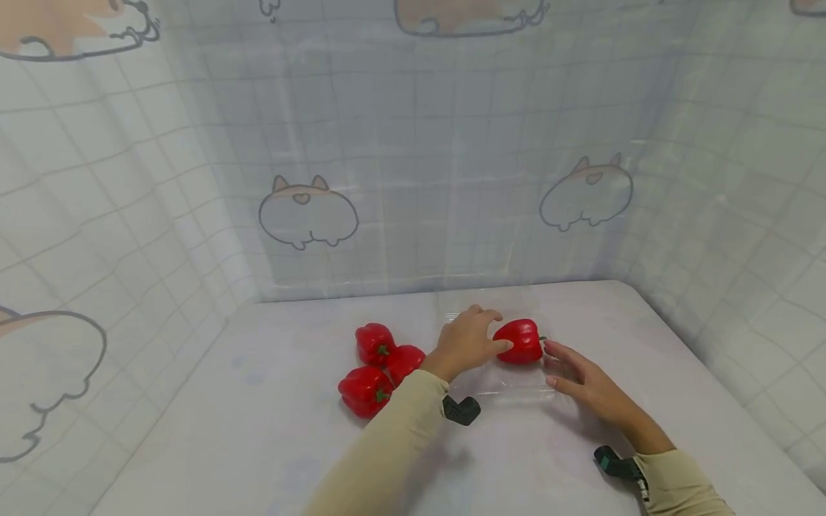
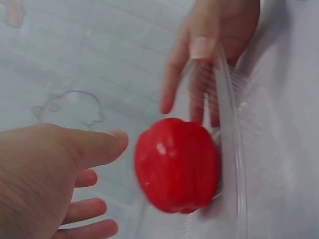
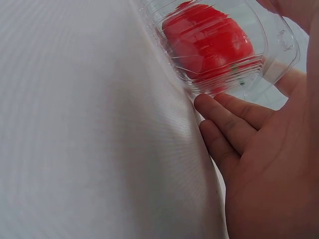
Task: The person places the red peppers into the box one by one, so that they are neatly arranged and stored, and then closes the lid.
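A red bell pepper (image 1: 520, 341) lies on its side in a clear plastic container (image 1: 516, 393), its green stem pointing right. My left hand (image 1: 470, 341) is at the pepper's left with fingers spread. In the left wrist view a gap shows between the left thumb (image 2: 107, 147) and the pepper (image 2: 175, 167). At the container's right end is my right hand (image 1: 590, 387), fingers extended. Its fingertips sit right at the ridged end wall in the right wrist view, where the pepper (image 3: 207, 42) shows through the plastic.
Three more red bell peppers (image 1: 364, 391) are grouped on the white tabletop (image 1: 258, 430), left of the container and beside my left forearm. Behind the table hangs a gridded curtain (image 1: 445, 215) with cartoon animals; similar sheets flank both sides. A dark device is strapped at each wrist.
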Demonstrator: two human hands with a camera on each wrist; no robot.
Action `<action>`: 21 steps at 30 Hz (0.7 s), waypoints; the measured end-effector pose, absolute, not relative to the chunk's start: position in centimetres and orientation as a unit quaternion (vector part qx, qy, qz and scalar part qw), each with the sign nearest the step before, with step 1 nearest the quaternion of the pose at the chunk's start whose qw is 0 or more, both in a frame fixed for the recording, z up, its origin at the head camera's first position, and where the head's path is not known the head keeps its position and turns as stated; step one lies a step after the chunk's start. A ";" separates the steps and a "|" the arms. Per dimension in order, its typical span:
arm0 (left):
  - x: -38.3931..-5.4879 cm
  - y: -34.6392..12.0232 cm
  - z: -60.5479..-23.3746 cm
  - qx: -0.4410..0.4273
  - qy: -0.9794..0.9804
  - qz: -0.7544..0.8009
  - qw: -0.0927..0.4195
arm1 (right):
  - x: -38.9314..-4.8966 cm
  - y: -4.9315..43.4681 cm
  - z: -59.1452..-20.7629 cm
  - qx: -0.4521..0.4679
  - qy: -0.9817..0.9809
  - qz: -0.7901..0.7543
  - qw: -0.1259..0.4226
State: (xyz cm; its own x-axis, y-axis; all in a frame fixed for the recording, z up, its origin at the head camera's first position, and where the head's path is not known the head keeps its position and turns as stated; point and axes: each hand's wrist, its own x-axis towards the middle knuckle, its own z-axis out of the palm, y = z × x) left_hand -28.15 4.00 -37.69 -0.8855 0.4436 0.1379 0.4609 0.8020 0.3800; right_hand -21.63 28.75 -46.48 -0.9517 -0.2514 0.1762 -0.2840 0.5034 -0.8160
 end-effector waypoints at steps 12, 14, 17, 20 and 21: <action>-24.7 -3.7 -36.6 -0.252 -0.923 -0.289 0.027 | -21.6 28.7 -46.5 0.156 -0.866 0.474 0.020; -24.5 -5.2 -36.6 -0.254 -0.917 -0.305 0.031 | -21.6 28.8 -46.7 0.155 -0.867 0.473 0.022; -24.2 -7.2 -36.5 -0.250 -0.914 -0.317 0.045 | -21.7 28.8 -46.8 0.155 -0.869 0.470 0.023; -23.8 -9.0 -36.5 -0.244 -0.912 -0.325 0.057 | -21.7 28.8 -46.8 0.155 -0.870 0.466 0.025; -23.7 -9.6 -36.5 -0.241 -0.911 -0.329 0.059 | -21.7 28.8 -46.8 0.156 -0.871 0.465 0.026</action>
